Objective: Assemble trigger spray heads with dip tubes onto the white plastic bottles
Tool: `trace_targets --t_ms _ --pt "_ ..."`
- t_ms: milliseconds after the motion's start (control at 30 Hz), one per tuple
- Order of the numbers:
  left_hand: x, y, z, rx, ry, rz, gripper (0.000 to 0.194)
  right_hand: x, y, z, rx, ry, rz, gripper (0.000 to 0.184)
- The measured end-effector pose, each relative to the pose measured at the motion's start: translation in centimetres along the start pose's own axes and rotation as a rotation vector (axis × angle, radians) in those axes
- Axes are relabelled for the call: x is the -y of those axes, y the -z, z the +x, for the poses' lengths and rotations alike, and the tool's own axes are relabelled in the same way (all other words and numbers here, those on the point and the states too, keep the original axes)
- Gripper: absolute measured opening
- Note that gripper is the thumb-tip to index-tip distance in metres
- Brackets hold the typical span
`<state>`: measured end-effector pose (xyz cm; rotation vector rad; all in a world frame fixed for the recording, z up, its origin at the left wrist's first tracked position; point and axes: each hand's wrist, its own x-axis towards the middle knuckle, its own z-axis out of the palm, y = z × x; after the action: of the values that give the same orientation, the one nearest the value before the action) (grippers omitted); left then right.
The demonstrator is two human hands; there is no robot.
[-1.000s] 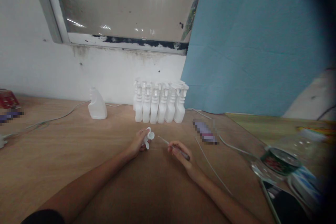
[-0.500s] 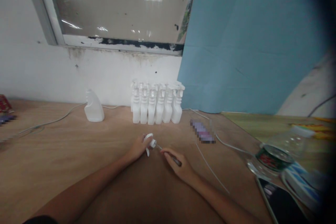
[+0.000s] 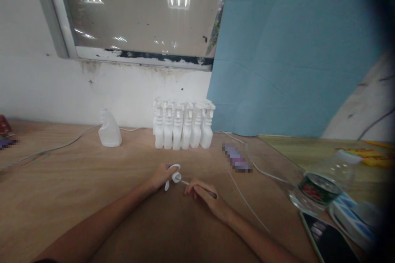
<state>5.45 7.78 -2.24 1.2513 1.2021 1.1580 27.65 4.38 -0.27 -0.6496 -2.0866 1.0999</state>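
My left hand (image 3: 161,176) is closed around a white trigger spray head (image 3: 176,177), its round collar turned to the right and toward me. In my right hand (image 3: 207,197) is a thin-shafted tool like a screwdriver (image 3: 184,182), its dark handle end showing behind my fingers. The tip of the shaft is at the collar opening; whether it touches inside I cannot tell. Beyond my hands stand several white spray bottles (image 3: 177,131) with trigger heads fitted, grouped in rows. A headless white bottle (image 3: 110,131) stands upright to their left.
Right of my hands lie a pixelated purple item (image 3: 237,158) and a white cable (image 3: 271,176). Nearer me on the right are a clear labelled bottle (image 3: 321,187), a phone (image 3: 328,238) and a blue-and-white item (image 3: 352,218). A wall with a window and blue sheet (image 3: 262,57) backs the table.
The spray head has turned so its collar opening faces more toward me, and it sits slightly lower. My right hand has shifted a little, keeping the tool at the collar. The view has tilted slightly.
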Motion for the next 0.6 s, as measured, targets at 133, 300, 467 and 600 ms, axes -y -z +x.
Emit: trace_targets --t_ms 133,300,467,600 --pt "-0.16 -0.04 -0.07 0.0 -0.044 0.034 0.031 0.11 -0.33 -0.11 -0.004 0.042 0.028 0.034" --pt "-0.14 0.01 -0.07 -0.017 -0.05 0.004 0.038 0.5 -0.54 -0.13 0.005 0.104 0.03 0.028" --pt "-0.33 0.0 -0.31 -0.03 -0.045 -0.034 0.043 0.91 -0.69 -0.09 0.014 0.167 0.017 0.023" --pt "-0.52 -0.24 -0.61 -0.008 -0.016 -0.04 0.042 0.89 -0.51 -0.15 -0.018 0.161 -0.044 0.024"
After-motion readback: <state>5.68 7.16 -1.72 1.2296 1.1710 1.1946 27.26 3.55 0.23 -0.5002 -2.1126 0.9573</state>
